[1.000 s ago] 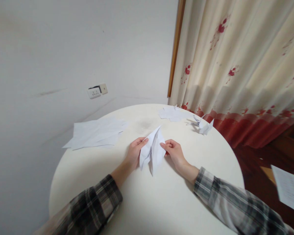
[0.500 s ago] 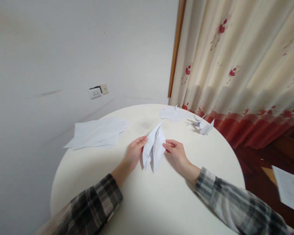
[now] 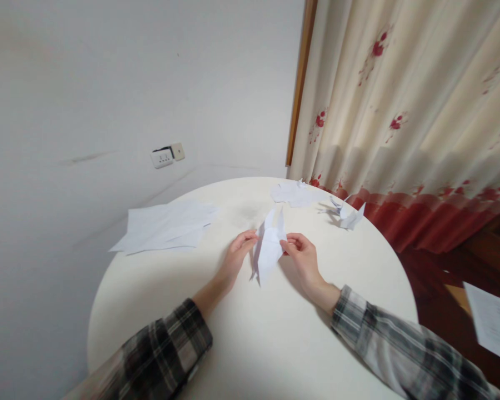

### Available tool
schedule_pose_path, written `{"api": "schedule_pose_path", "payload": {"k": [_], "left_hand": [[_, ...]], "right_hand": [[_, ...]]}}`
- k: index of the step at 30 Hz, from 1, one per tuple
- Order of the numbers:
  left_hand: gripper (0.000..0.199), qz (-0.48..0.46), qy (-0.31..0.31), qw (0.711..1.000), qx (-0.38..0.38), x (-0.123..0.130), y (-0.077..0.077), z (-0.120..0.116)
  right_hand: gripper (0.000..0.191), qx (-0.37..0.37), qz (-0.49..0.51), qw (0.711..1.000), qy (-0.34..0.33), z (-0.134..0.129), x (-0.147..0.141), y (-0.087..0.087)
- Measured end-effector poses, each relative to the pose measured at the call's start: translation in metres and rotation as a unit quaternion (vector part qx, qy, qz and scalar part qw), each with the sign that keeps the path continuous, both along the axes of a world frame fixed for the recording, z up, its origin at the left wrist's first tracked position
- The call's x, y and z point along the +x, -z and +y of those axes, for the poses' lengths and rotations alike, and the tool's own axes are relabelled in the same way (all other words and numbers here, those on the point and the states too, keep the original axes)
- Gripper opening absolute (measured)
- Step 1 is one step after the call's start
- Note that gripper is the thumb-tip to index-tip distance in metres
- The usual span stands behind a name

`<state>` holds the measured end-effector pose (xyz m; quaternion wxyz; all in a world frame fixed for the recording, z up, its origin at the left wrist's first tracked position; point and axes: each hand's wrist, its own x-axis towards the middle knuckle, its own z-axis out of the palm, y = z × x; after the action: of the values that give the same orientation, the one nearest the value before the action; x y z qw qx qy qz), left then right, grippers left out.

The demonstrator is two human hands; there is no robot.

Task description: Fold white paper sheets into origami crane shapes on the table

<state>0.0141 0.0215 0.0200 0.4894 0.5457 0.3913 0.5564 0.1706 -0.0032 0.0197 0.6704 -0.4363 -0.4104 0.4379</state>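
Note:
A folded white paper (image 3: 269, 253) with pointed flaps is held above the middle of the round white table (image 3: 250, 339). The fingers and thumb of my left hand (image 3: 236, 256) pinch its left edge. On the other side, my right hand (image 3: 303, 256) grips the right edge between thumb and fingers. Two narrow tips stick up at the paper's top, and its lower end comes to a point facing me. The inner folds cannot be made out.
Several loose white sheets (image 3: 166, 228) lie at the table's left. Folded paper pieces (image 3: 350, 216) stand at the back right, near more flat paper (image 3: 295, 194). Behind are a wall with a socket (image 3: 162, 158) and a flowered curtain (image 3: 400, 111).
The folded paper has turned in my hands, and its two upper tips now stand apart. My left hand has shifted slightly to the right.

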Motion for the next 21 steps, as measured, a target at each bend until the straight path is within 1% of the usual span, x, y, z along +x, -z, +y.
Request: {"api": "schedule_pose_path", "payload": {"k": [3,6,9,13,15,17,19,21], "left_hand": [[0.018,0.061,-0.034,0.996,0.048,0.001,0.003,0.002],[0.019,0.083,-0.039,0.994,0.062,0.003,0.005,0.002],[0.025,0.053,-0.014,0.998,0.023,0.004,0.003,0.001],[0.029,-0.004,0.026,0.999,-0.043,0.005,-0.003,-0.002],[0.031,-0.014,0.039,0.998,-0.053,0.004,-0.002,-0.002],[0.031,-0.013,0.025,0.998,-0.051,0.002,0.000,0.000],[0.030,-0.012,-0.002,0.999,-0.053,0.000,0.004,0.002],[0.030,-0.023,-0.011,0.998,-0.063,-0.001,0.006,0.004]], "right_hand": [[0.021,0.010,-0.009,1.000,0.004,0.000,0.001,0.001],[0.021,0.020,-0.020,1.000,-0.009,0.000,0.001,0.002],[0.021,0.036,-0.037,0.998,-0.036,-0.003,-0.001,0.001],[0.021,0.069,-0.070,0.991,-0.089,-0.011,-0.001,-0.004],[0.024,0.083,-0.091,0.987,-0.099,-0.014,0.000,-0.006],[0.023,0.091,-0.113,0.986,-0.079,-0.015,0.001,-0.007],[0.017,0.102,-0.133,0.985,-0.040,-0.015,0.002,-0.007],[0.012,0.109,-0.140,0.984,-0.012,-0.012,0.002,-0.005]]}}
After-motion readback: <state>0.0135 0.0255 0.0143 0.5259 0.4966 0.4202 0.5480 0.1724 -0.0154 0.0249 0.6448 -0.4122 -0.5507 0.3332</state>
